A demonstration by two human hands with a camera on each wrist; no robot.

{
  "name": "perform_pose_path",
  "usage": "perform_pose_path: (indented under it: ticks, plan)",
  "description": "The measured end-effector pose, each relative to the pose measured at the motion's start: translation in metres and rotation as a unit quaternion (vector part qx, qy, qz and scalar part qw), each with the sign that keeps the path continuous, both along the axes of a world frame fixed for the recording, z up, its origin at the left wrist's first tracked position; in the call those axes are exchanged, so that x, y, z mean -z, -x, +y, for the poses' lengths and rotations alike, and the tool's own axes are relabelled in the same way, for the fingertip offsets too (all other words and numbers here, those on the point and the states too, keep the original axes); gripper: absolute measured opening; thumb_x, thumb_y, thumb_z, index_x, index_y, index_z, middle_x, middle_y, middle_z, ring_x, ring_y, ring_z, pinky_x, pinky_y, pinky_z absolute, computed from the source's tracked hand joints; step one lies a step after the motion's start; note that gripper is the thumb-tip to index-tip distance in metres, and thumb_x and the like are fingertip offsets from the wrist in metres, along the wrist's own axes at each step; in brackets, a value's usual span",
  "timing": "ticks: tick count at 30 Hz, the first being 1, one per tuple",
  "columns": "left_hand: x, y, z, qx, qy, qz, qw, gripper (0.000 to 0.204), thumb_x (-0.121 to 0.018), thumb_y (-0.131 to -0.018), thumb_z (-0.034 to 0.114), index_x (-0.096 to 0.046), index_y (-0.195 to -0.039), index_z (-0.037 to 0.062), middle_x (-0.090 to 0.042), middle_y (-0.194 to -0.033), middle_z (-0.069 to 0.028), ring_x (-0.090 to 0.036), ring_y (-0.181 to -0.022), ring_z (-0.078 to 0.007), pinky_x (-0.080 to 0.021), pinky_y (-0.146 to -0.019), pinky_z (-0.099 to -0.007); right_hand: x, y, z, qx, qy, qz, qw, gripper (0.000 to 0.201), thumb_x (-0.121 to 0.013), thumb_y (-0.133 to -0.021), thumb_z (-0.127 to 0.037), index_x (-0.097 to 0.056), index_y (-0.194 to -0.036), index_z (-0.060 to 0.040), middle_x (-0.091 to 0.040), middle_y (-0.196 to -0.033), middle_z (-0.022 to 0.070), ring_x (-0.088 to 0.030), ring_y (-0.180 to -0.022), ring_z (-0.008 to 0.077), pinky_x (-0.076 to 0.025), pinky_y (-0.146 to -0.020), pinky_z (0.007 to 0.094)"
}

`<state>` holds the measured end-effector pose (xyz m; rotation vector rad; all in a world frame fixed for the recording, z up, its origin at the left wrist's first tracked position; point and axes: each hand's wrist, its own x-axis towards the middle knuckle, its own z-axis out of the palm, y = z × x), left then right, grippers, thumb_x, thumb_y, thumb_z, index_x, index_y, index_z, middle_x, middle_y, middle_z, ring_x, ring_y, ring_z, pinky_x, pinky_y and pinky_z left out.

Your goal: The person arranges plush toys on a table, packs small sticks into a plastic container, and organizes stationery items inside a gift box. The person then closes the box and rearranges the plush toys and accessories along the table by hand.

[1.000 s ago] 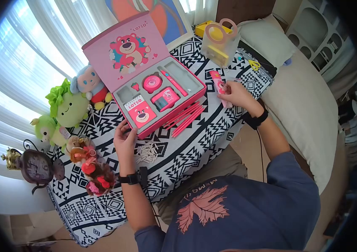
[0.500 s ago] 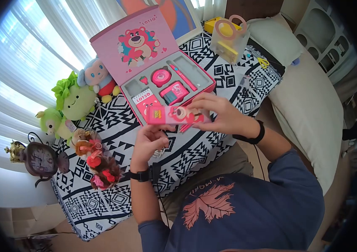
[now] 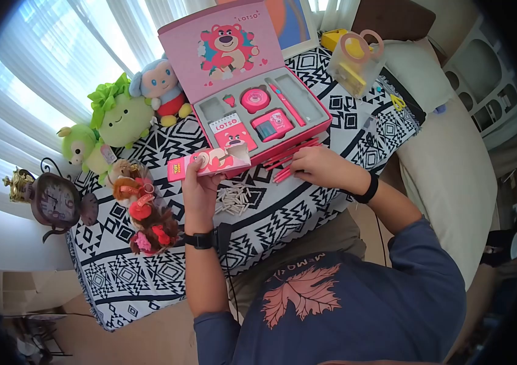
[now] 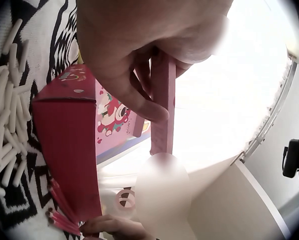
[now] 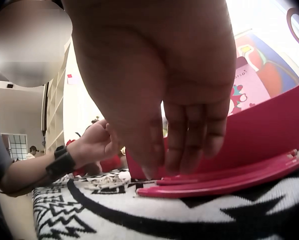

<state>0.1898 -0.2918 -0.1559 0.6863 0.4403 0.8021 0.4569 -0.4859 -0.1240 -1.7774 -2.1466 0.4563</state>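
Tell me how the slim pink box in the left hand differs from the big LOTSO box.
Size: the slim box is smaller and narrower than the big box. Pose: the left hand holds the slim box, while the big box rests on patterned cloth. Print: the slim box bears a yellow logo; the big box's lid reads LOTSO. Both are pink with bear pictures.

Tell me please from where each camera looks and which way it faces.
Head: worn on the head, facing forward and down at the open box and patterned cloth; the left hand, right hand and shirt show.
Left wrist: worn there, looking past the left hand and pink carton toward the box's side; right hand shows low.
Right wrist: worn there, looking past the right hand over the pink sticks; left hand and forearm show.
Both wrist views share the box, pink sticks and white sticks.
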Motion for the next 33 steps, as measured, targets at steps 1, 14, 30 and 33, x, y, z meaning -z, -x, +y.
perform_pose_path:
  ticks: [1, 14, 30, 33]
  plan:
    - [0.000, 0.001, 0.000, 0.005, 0.011, -0.012, 1.000, 0.034, -0.060, -0.106, 0.025, -0.064, -0.127, -0.0002, -0.076, -0.112, -0.0123, -0.076, -0.091, -0.0203, -0.063, -0.074, -0.0316, 0.008, 0.002, 0.001, -0.019, -0.048, -0.044, 0.998, 0.016, -0.076, -0.087, -0.009, -0.070, -0.101, -0.0044, -0.068, -0.100, 0.0112, -0.067, -0.097, 0.0324, -0.056, -0.086, 0.0428]
    - [0.009, 0.002, 0.007, -0.019, 0.054, -0.066, 0.996, 0.027, -0.065, -0.099, 0.011, -0.064, -0.125, 0.0032, -0.074, -0.112, -0.0056, -0.067, -0.089, -0.0137, -0.055, -0.082, -0.0299, -0.016, 0.009, 0.026, -0.173, -0.131, -0.215, 0.952, 0.021, -0.070, -0.082, -0.007, -0.063, -0.101, -0.0040, -0.063, -0.097, 0.0087, -0.063, -0.095, 0.0266, -0.054, -0.087, 0.0380]
    - [0.021, 0.003, 0.019, -0.041, 0.038, -0.091, 0.994, 0.020, -0.066, -0.106, 0.013, -0.067, -0.124, 0.0056, -0.078, -0.116, -0.0086, -0.077, -0.105, -0.0174, -0.063, -0.093, -0.0326, -0.038, 0.034, 0.111, 0.056, -0.348, 0.521, 0.778, 0.044, -0.059, -0.108, -0.001, -0.045, -0.149, 0.0002, -0.075, -0.113, 0.0186, -0.074, -0.094, 0.0197, -0.061, -0.088, 0.0323]
    - [0.016, 0.001, 0.014, -0.038, 0.043, -0.103, 0.993, 0.020, -0.065, -0.107, 0.013, -0.067, -0.125, 0.0053, -0.078, -0.118, -0.0085, -0.076, -0.108, -0.0169, -0.062, -0.097, -0.0320, -0.036, 0.040, 0.104, 0.060, -0.315, 0.532, 0.784, 0.038, -0.059, -0.108, -0.002, -0.052, -0.145, 0.0012, -0.076, -0.112, 0.0180, -0.075, -0.093, 0.0197, -0.060, -0.088, 0.0314]
